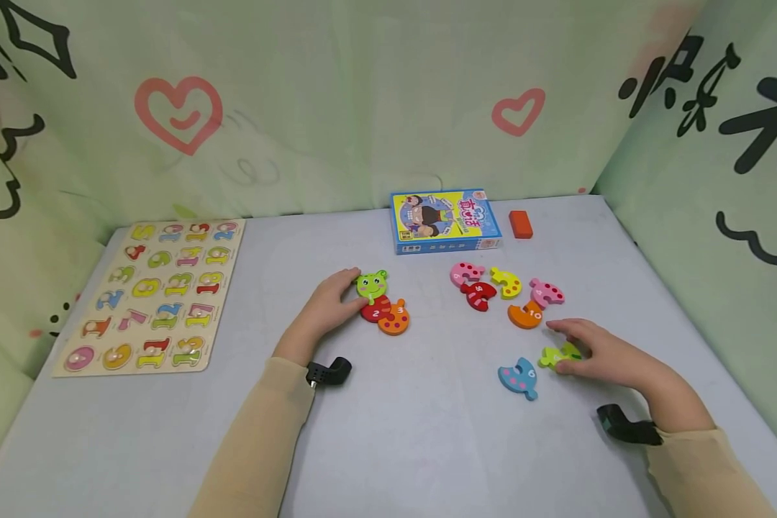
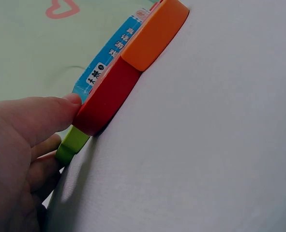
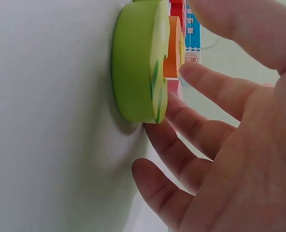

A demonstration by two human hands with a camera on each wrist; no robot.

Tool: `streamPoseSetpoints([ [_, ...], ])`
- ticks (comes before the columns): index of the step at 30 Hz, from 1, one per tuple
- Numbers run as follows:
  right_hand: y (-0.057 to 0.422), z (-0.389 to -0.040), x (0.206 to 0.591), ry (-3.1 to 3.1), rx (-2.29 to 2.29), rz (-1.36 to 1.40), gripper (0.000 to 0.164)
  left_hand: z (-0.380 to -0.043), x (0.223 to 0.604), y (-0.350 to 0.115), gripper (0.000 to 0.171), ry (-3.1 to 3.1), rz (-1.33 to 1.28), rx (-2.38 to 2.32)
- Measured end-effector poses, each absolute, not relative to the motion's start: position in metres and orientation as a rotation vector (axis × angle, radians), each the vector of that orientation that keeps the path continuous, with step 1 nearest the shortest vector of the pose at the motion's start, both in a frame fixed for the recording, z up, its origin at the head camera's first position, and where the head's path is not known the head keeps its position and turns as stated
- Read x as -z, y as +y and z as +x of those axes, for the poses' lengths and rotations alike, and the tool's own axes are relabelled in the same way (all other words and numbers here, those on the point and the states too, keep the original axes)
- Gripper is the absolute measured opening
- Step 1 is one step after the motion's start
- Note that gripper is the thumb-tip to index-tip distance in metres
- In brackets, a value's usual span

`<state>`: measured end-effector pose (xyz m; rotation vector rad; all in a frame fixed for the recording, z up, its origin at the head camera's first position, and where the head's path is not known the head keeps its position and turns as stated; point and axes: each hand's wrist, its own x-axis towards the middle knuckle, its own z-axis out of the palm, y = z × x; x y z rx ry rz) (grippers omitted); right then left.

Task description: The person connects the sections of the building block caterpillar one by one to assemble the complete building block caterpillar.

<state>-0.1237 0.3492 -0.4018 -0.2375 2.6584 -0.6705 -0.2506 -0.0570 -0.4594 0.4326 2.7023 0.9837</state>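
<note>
On the left, a green frog-faced puzzle piece (image 1: 371,285) joins a red piece (image 1: 376,309) numbered 2 and an orange spotted piece (image 1: 395,318). My left hand (image 1: 324,309) holds this chain at its left end, thumb against the red piece and fingers by the green one. My right hand (image 1: 605,352) is around a light green piece (image 3: 138,63), its fingers spread loosely; contact is unclear. Left of it lies a blue spotted piece (image 1: 519,378). Beyond are an orange piece (image 1: 526,315), pink pieces (image 1: 547,293) (image 1: 467,273), a red piece (image 1: 478,295) and a yellow piece (image 1: 506,283).
A number puzzle board (image 1: 226,288) lies at the left of the pale table (image 1: 395,446). Toward the back are a blue and yellow box (image 1: 447,221) and a small orange-red block (image 1: 521,224). Fabric walls with drawings (image 1: 337,108) enclose the back and sides.
</note>
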Motion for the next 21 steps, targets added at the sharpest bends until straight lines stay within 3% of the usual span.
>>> streamPoseSetpoints([
  [21, 0.364, -0.182, 0.413, 2.702, 0.657, -0.066, 0.076, -0.249, 0.457, -0.057, 0.063, 2.669, 0.405, -1.013],
])
